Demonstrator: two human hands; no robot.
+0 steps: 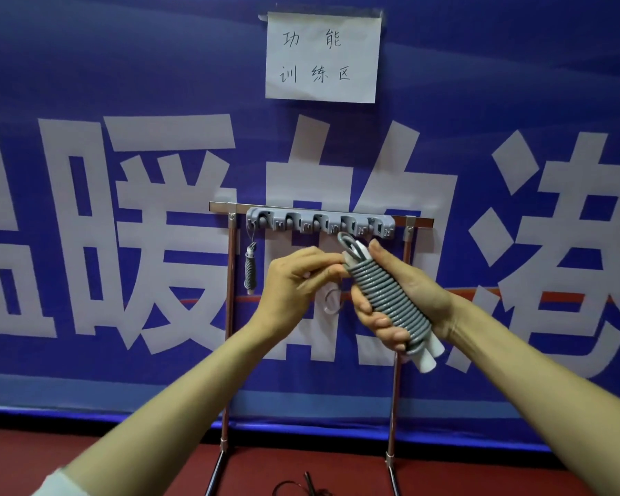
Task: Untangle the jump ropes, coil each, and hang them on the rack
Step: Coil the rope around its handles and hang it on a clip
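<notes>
So the gray jump rope (383,302) is wound in tight coils around its two white handles (428,356), and the whole bundle sits tilted in the right hand (426,295), with the fingers (373,318) curled around the coils. A short loop (348,241) of rope sticks out of the top end. The left hand (294,281) comes in from the side and its fingertips pinch the bundle right at that top end.

All of this is in the air just below the gray hook strip (319,221), which is mounted on the top bar of a metal rack (230,281). A second coiled rope (250,266) already hangs off the leftmost hook. Down on the red floor (122,460), between the rack's legs, there's a dark rope (301,488) lying loose. Behind everything is a blue banner (86,84) with a handwritten paper sign (323,57) taped on it.
</notes>
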